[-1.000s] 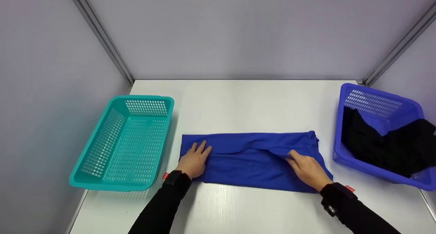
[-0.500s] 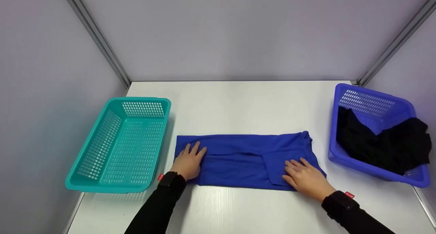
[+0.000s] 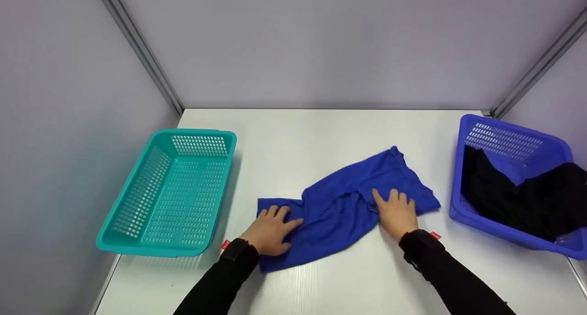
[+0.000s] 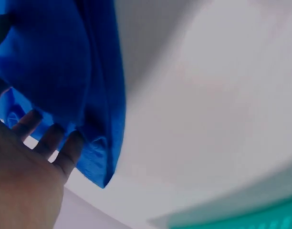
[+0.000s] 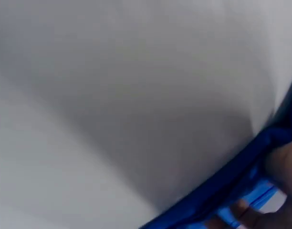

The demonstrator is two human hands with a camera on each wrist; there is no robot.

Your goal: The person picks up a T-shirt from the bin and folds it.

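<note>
A blue garment lies folded into a long band in the head view, slanting up to the right and rumpled in the middle. My left hand rests on its left end with the fingers spread. Up close in the left wrist view, the fingertips touch the cloth below a raised fold. My right hand is on the right half, thumb apart from the fingers and pressing beside the creases. In the right wrist view, the thumb is against the garment's edge.
At the left stands a turquoise mesh basket with nothing in it. A purple basket at the right holds black cloth. Pale panels rise behind and at both sides of the white table.
The garment has gone from lying straight to slanted, its right end shifted away from me and its middle rumpled. My right hand has moved left and forward; my left hand slightly right and nearer me.
</note>
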